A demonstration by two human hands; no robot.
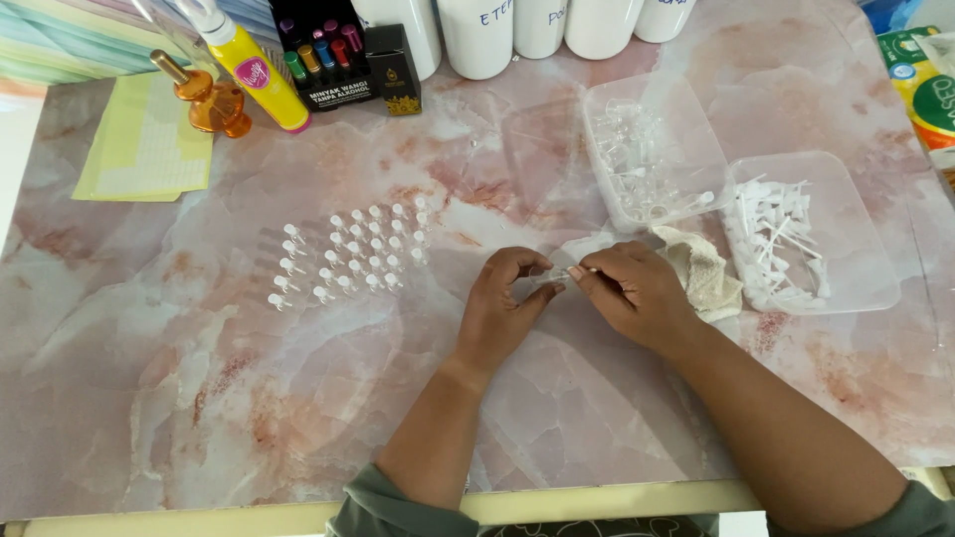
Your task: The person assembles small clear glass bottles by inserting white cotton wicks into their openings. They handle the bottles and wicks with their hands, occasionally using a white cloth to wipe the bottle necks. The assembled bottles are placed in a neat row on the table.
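Both hands meet just above the middle of the bench [249, 398]: the left hand [502, 303] pinches a tiny clear vial [553, 275], and the right hand [637, 290] is closed on its thin white end. A slip of the fingers could likely drop it, or a sleeve could topple the rows of small vials [348, 254] standing nearby.

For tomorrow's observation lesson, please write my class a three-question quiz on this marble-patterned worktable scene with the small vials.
1. True or false: the small clear vials stand in rows to the left of the left hand.
2. Which lies closest to the right hand? A) crumpled beige cloth B) amber glass bottle C) yellow spray bottle
3. What fills the clear plastic tray at far right?

Key: 1 true. 2 A. 3 small white sprayer parts with thin tubes.
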